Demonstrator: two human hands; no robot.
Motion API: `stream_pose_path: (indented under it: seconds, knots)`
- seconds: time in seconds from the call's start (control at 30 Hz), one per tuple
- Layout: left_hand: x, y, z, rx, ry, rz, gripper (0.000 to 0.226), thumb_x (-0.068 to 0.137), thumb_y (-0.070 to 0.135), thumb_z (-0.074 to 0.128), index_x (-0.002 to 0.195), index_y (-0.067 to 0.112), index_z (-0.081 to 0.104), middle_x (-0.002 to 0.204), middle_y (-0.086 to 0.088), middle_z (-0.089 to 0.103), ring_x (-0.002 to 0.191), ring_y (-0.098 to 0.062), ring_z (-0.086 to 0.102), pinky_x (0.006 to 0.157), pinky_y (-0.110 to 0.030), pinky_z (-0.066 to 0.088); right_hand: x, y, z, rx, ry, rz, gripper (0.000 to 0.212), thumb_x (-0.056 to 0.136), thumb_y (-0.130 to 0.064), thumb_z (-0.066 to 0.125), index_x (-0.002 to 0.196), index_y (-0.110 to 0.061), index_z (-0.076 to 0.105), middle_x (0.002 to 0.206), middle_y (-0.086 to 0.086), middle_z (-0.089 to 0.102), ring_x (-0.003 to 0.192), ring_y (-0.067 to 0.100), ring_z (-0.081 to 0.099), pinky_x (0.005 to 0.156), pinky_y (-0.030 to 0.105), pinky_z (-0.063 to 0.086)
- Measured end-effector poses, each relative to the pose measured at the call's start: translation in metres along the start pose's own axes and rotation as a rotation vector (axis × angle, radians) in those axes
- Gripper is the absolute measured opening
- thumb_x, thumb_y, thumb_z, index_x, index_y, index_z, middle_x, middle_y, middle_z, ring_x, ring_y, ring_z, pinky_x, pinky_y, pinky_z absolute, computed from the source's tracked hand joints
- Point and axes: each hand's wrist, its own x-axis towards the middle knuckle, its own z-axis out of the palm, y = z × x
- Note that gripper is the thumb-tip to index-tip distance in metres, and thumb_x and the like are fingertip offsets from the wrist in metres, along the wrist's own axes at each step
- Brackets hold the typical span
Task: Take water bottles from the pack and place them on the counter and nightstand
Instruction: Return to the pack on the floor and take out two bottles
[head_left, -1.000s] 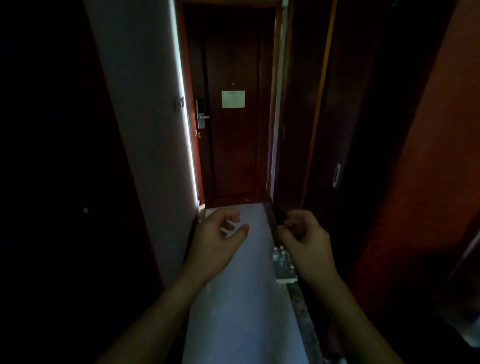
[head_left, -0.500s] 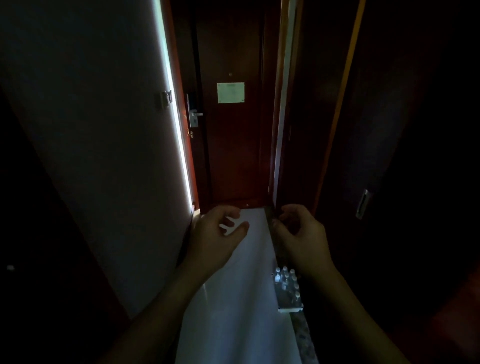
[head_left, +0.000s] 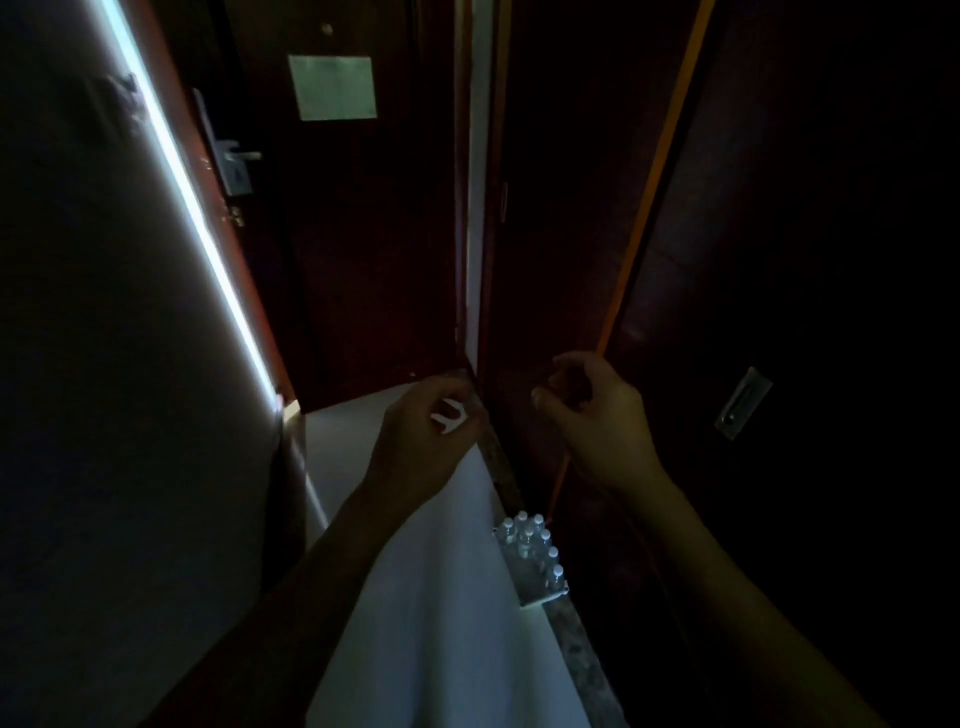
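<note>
Dimly, a narrow hallway shows itself, most of it lost in shadow; both bare forearms reach forward over a pale floor (head_left: 447, 613) that runs toward a dark wooden door (head_left: 363, 234); the left hand (head_left: 426, 447) hangs above the floor with its fingers loosely curled, thumb and forefinger apart, nothing held between them; the right hand (head_left: 597, 415) floats beside it, a little higher and to the right, fingers bent inward in a loose hook, also holding nothing; the two hands are near each other but not touching.

Below the right forearm, the pack of water bottles (head_left: 535, 558) sits on the floor, hard against the speckled stone strip (head_left: 576, 639) at the foot of the right-hand wall; its white caps stand upright in close rows, and the wrap around them is pale; neither hand touches it, and it lies well apart from both, nearer the viewer than the fingers.

On the door a pale rectangular notice (head_left: 332, 88) is fixed at upper centre; a metal lever handle (head_left: 236, 161) with its lock plate sits on the door's left edge; a bright strip of light (head_left: 197, 223) runs slantwise down the left wall's corner; to the right, a dark wooden panel carries a recessed metal pull (head_left: 743, 402), and a thin orange-lit edge (head_left: 654, 171) slants down beside it.
</note>
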Motion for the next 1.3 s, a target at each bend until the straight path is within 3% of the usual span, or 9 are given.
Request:
stream_pose_path:
  seconds: [0.13, 0.3, 0.47, 0.6, 0.8, 0.97, 1.1, 1.2, 1.3]
  knots:
    - [0.067, -0.031, 0.014, -0.040, -0.055, 0.019, 0.024, 0.083, 0.019, 0.076, 0.105, 0.020, 0.067, 0.095, 0.018, 0.063, 0.091, 0.003, 0.061, 0.071, -0.012, 0.052, 0.056, 0.016, 0.024, -0.035, 0.051, 0.041, 0.038, 0.083, -0.022, 0.076, 0.118, -0.020, 0.063, 0.091, -0.014, 0.066, 0.082, -0.001, 0.063, 0.070, 0.016, 0.046]
    - [0.130, -0.076, 0.050, -0.051, -0.118, 0.022, 0.022, 0.083, 0.019, 0.075, 0.104, 0.018, 0.067, 0.097, 0.014, 0.064, 0.088, -0.002, 0.063, 0.071, -0.019, 0.054, 0.116, 0.058, 0.045, -0.066, 0.076, 0.119, 0.036, 0.082, -0.023, 0.077, 0.115, -0.023, 0.063, 0.089, -0.014, 0.066, 0.083, -0.002, 0.064, 0.071, 0.017, 0.049]
    - [0.179, -0.124, 0.096, -0.024, -0.157, -0.057, 0.023, 0.086, 0.023, 0.073, 0.107, 0.021, 0.065, 0.095, 0.019, 0.061, 0.092, 0.006, 0.061, 0.071, -0.011, 0.052, 0.184, 0.119, 0.075, -0.063, 0.049, 0.208, 0.036, 0.084, -0.027, 0.074, 0.118, -0.022, 0.062, 0.098, -0.010, 0.067, 0.091, 0.007, 0.065, 0.082, 0.030, 0.056]
    - [0.217, -0.165, 0.130, 0.025, -0.179, -0.111, 0.020, 0.085, 0.034, 0.067, 0.100, 0.041, 0.056, 0.096, 0.030, 0.057, 0.090, 0.007, 0.061, 0.071, -0.012, 0.053, 0.238, 0.175, 0.102, -0.012, 0.003, 0.266, 0.038, 0.086, -0.034, 0.072, 0.120, -0.021, 0.061, 0.087, -0.021, 0.059, 0.084, -0.007, 0.058, 0.072, 0.017, 0.050]
    - [0.261, -0.237, 0.191, 0.025, -0.257, -0.287, 0.029, 0.081, 0.040, 0.067, 0.108, 0.030, 0.061, 0.102, 0.027, 0.059, 0.089, 0.002, 0.064, 0.072, -0.022, 0.058, 0.299, 0.264, 0.129, -0.045, -0.008, 0.423, 0.041, 0.087, -0.033, 0.070, 0.124, -0.022, 0.059, 0.097, -0.016, 0.060, 0.082, -0.007, 0.055, 0.067, 0.010, 0.042]
    - [0.273, -0.310, 0.262, -0.014, -0.366, -0.415, 0.026, 0.085, 0.026, 0.073, 0.109, 0.020, 0.067, 0.105, 0.014, 0.067, 0.086, -0.006, 0.068, 0.070, -0.023, 0.056, 0.312, 0.361, 0.141, -0.100, 0.083, 0.583, 0.027, 0.086, -0.027, 0.071, 0.110, -0.027, 0.061, 0.085, -0.024, 0.059, 0.073, -0.019, 0.055, 0.061, 0.000, 0.041]
    - [0.257, -0.395, 0.331, -0.011, -0.515, -0.511, 0.025, 0.085, 0.022, 0.073, 0.108, 0.024, 0.065, 0.100, 0.012, 0.069, 0.078, -0.001, 0.066, 0.065, -0.013, 0.050, 0.299, 0.465, 0.171, -0.122, 0.121, 0.737, 0.025, 0.084, -0.020, 0.073, 0.107, -0.014, 0.066, 0.089, -0.010, 0.069, 0.079, -0.004, 0.064, 0.065, 0.007, 0.048]
    - [0.221, -0.474, 0.384, 0.035, -0.673, -0.597, 0.032, 0.083, 0.021, 0.075, 0.108, 0.034, 0.060, 0.101, 0.010, 0.069, 0.077, -0.003, 0.066, 0.066, -0.019, 0.051, 0.272, 0.554, 0.210, -0.115, 0.145, 0.870, 0.021, 0.081, -0.023, 0.077, 0.098, -0.019, 0.065, 0.085, -0.010, 0.071, 0.079, 0.002, 0.068, 0.065, 0.017, 0.052]
    - [0.181, -0.559, 0.431, 0.154, -0.883, -0.571, 0.039, 0.082, 0.027, 0.075, 0.117, 0.029, 0.060, 0.111, 0.012, 0.064, 0.087, -0.002, 0.063, 0.075, -0.024, 0.052, 0.239, 0.645, 0.258, -0.143, 0.116, 0.964, 0.032, 0.079, -0.022, 0.075, 0.108, -0.020, 0.064, 0.098, -0.007, 0.070, 0.087, 0.011, 0.067, 0.067, 0.018, 0.049]
